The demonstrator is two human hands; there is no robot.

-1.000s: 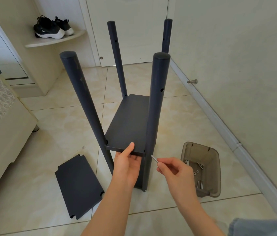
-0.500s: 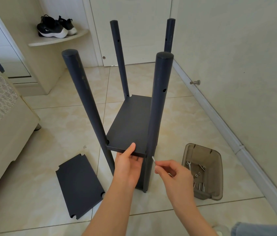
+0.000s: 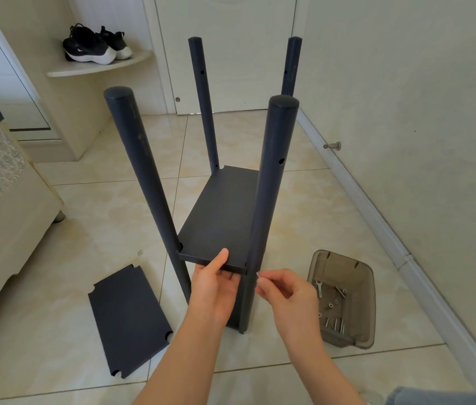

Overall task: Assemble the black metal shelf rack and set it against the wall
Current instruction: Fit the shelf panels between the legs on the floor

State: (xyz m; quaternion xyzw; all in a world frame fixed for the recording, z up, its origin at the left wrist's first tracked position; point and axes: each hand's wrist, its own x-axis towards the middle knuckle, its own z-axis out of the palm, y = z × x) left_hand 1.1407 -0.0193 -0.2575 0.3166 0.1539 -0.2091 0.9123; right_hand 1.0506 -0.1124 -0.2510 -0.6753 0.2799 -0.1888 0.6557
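Four black posts stand upright on the tiled floor as the frame of the black metal shelf rack (image 3: 222, 217), and the near right post (image 3: 271, 185) serves as the landmark. One shelf panel (image 3: 219, 200) sits level just left of that post, reaching back to the far posts. The left hand (image 3: 213, 290) grips the panel's near edge left of the post, thumb on top and fingers curled underneath. The right hand (image 3: 286, 293), just right of the post, pinches a small silver screw (image 3: 259, 274) with its tip at the post's side at panel height; I cannot tell whether it has entered a hole. A loose panel (image 3: 128, 314) lies flat well left of the post. A translucent bin (image 3: 342, 264) holding hardware sits near its right, and the wall (image 3: 421, 112) is farther right, apart from the rack.
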